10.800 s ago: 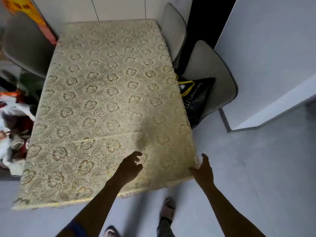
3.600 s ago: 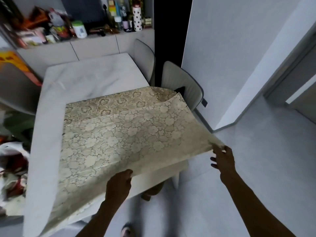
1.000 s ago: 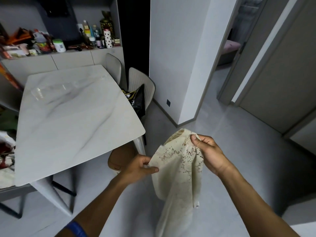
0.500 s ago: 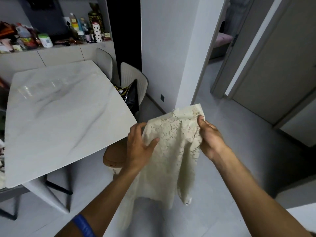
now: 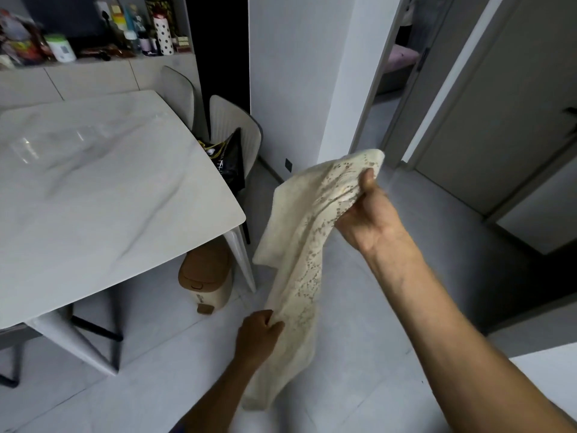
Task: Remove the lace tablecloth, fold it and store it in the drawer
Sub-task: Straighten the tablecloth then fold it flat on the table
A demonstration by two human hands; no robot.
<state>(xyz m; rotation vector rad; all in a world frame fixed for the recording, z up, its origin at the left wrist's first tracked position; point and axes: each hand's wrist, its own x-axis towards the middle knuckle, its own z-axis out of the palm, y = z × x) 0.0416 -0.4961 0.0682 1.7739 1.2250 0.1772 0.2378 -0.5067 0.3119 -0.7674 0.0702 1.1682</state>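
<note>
The cream lace tablecloth (image 5: 304, 251) hangs in the air to the right of the table, bunched into a long folded strip. My right hand (image 5: 368, 214) grips its upper end, raised at chest height. My left hand (image 5: 259, 337) pinches the strip lower down, near its left edge, and the tail droops below it toward the floor. The white marble table (image 5: 103, 195) on the left is bare. No drawer shows in this view.
Two grey chairs (image 5: 232, 129) stand at the table's far right side, a black bag (image 5: 229, 162) on one. A tan bin (image 5: 206, 276) sits under the table corner. A cluttered counter (image 5: 93, 42) runs along the back wall. Open doorways (image 5: 402, 67) lie to the right.
Over the earlier frames the cloth came off the table and was gathered in the air. In the last half second my left hand slid down the strip while my right hand lifted the top end.
</note>
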